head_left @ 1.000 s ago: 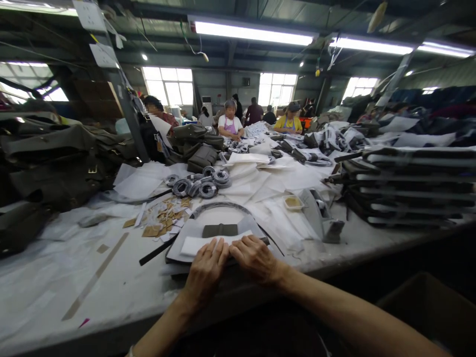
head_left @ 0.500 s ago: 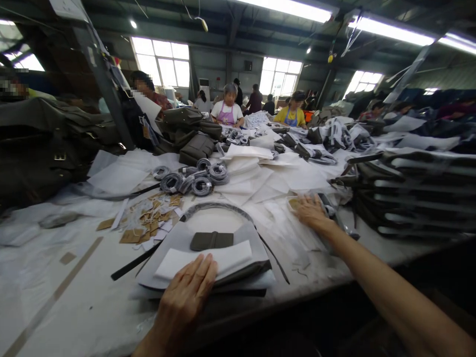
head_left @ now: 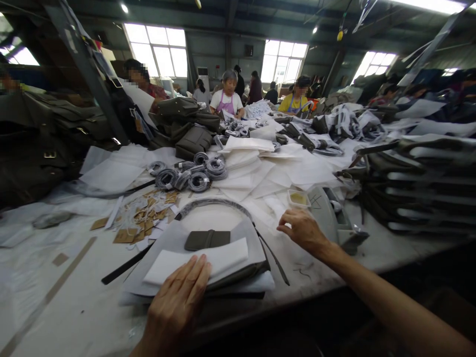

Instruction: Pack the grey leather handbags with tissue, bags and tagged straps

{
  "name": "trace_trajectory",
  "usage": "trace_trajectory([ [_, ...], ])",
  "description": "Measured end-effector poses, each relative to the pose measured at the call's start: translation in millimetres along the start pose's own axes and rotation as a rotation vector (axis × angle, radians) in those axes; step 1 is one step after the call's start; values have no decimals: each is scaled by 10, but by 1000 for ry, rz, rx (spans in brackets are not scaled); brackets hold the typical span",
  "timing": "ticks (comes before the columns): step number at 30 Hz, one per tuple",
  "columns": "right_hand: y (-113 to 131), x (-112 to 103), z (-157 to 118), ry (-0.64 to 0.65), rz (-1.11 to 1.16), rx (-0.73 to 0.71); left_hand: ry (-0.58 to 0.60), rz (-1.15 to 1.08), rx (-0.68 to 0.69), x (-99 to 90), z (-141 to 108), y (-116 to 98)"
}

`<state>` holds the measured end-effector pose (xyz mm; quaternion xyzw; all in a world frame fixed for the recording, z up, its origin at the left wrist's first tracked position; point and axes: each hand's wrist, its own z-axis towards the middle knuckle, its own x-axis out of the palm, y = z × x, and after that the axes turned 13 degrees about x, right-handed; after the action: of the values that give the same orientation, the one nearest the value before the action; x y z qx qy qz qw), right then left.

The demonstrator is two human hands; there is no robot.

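Note:
My left hand (head_left: 182,287) lies flat, fingers stretched out, on a folded white sheet (head_left: 201,260). Under that sheet is a dark olive bag (head_left: 256,270), partly covered by white tissue paper (head_left: 171,237). A buckle-like olive strap tab (head_left: 208,239) shows above the fold, and the bag's wrapped handle (head_left: 215,203) arches behind it. My right hand (head_left: 303,230) hovers over the table with thumb and forefinger curled together; anything between them is too small to make out. Just beyond it are a small clear dish (head_left: 298,198) with yellowish contents and a grey tape dispenser (head_left: 334,218).
Brown paper tags (head_left: 145,218) with white strings lie left of the bag. Coiled wrapped straps (head_left: 199,181) and loose white sheets (head_left: 241,168) spread behind. Stacked olive bags (head_left: 420,193) stand right, more bags (head_left: 48,144) left. Several people work across the table.
My right hand has drawn back from the dish towards me and slightly left, and its fingers have curled in. Dish and dispenser now show. My left hand stays on the folded sheet.

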<state>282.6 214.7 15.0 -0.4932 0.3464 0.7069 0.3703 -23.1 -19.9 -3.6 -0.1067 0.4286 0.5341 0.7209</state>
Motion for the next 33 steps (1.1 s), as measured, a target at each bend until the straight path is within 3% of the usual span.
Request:
trace_trajectory([
  [4, 38, 115, -142, 125, -12, 136, -15, 15, 3, 7, 7, 6],
  [7, -88, 144, -150, 231, 133, 285, -27, 18, 1, 30, 7, -13],
  [10, -102, 50, -140, 232, 310, 382, -54, 13, -27, 45, 11, -25],
  [13, 69, -92, -168, 260, 518, 420, -68, -13, -71, 17, 32, 14],
  [17, 394, -202, -248, 504, 964, 496, -48, -36, -189, -73, 101, 137],
  [19, 523, -226, -289, 540, 1143, 514, -72, -24, -265, -110, 148, 195],
  [24, 773, -286, -428, 620, 1384, 438, -112, -16, -352, -143, 233, 243],
  [29, 857, -298, -613, 644, 1357, 414, -103, -28, -377, -149, 202, 238],
  [33, 728, -314, -796, 800, 1166, 485, -113, -42, -437, -177, 164, 270],
])
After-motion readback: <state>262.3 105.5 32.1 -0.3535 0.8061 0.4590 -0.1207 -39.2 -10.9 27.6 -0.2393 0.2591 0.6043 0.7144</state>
